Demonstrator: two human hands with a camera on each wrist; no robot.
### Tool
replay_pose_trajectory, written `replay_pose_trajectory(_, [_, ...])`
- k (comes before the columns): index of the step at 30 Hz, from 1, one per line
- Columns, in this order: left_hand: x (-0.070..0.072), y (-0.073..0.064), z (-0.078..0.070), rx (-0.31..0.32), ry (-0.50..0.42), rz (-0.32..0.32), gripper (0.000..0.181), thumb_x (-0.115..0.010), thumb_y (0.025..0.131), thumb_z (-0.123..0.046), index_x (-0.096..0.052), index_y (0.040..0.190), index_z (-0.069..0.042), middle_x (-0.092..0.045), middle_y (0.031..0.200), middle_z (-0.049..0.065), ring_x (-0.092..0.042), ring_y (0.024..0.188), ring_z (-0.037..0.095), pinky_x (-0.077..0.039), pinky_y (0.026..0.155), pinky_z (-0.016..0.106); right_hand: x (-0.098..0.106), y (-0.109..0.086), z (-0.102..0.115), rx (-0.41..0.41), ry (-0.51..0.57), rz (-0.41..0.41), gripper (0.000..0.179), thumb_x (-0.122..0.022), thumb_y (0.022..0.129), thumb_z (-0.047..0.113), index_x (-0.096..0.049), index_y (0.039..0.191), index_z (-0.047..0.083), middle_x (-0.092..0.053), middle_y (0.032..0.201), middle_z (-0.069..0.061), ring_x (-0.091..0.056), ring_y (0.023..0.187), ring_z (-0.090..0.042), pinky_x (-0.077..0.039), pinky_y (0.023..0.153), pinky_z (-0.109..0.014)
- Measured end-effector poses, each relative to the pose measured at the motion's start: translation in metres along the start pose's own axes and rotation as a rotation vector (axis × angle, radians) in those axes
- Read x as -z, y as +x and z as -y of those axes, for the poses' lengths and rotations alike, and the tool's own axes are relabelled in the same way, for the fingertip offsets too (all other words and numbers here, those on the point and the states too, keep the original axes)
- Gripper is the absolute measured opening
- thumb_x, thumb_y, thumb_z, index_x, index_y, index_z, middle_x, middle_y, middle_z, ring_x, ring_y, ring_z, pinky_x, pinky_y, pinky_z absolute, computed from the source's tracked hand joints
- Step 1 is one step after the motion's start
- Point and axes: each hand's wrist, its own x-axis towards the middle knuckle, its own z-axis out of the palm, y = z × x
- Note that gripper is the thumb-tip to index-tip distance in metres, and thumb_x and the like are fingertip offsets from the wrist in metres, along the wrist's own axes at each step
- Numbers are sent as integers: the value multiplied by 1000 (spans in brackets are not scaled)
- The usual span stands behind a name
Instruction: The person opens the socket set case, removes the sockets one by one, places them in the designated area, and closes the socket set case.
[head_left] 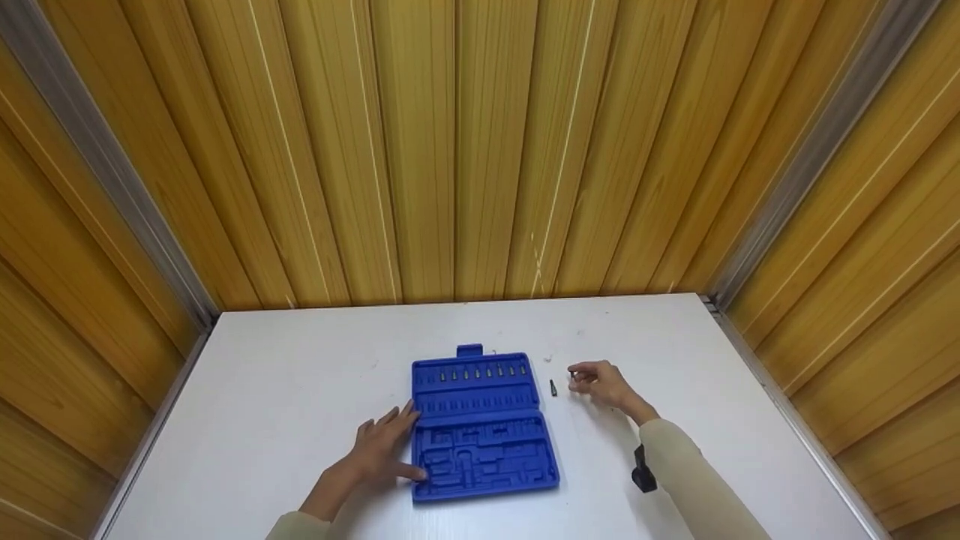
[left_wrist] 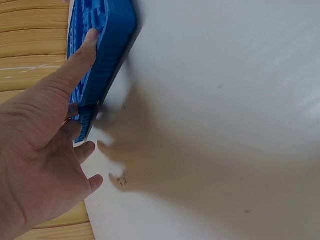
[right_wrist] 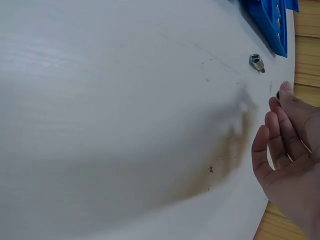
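Note:
An open blue plastic tool case (head_left: 480,493) lies on the white table, with a row of small metal bits (head_left: 488,370) in its far half. My left hand (head_left: 381,448) rests at the case's left side. Its thumb (left_wrist: 82,55) lies straight on the rim, and the other fingers are spread along the edge. To the right of the case my right hand (head_left: 604,384) pinches a small dark bit (head_left: 572,373) between thumb and index finger, mostly hidden by the fingertips. Between that hand and the case, a loose screwdriver bit (head_left: 553,388) with a socket-like end lies on the table.
The white table (head_left: 285,375) carries small marks and specks. Wood-patterned panels (head_left: 487,150) rise behind it and on both sides. A black strap-like piece (head_left: 643,472) hangs by the right sleeve. The case latch (head_left: 469,350) sticks out at the far edge.

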Motion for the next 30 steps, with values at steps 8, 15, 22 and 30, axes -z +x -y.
replay_pose_trajectory(8, [1,-1,1,8,4,18,105,-91,73,-37,-38,154,3,-26,167,24,-23,152,53,-10,116,80,-10,-2,-9,193,-128,-5,31,-74,87,-4,-67,114,-17,-67,90,-27,-65,79,-29,-53,71,-25])
replay_pose_trajectory(15, [3,0,1,15,6,16,105,-91,74,-37,-37,155,3,-25,167,24,-22,153,52,-9,118,78,-18,-2,-7,210,-164,4,32,-73,88,-4,-66,116,-18,-64,88,-24,-62,79,-29,-54,73,-29])
replay_pose_trajectory(22, [3,2,0,2,14,13,105,-91,74,-37,-37,154,4,-25,167,24,-23,152,52,-11,116,79,-21,-2,-6,179,-191,-19,34,-71,91,-1,-65,119,-18,-65,89,-20,-59,81,-25,-54,77,-30])
replay_pose_trajectory(30, [0,5,-2,8,33,14,107,-91,73,-39,-37,155,3,-26,167,23,-24,153,50,-14,117,77,-8,1,1,116,-183,75,39,-69,90,-4,-57,123,-21,-65,92,-26,-61,84,-31,-53,78,-37])
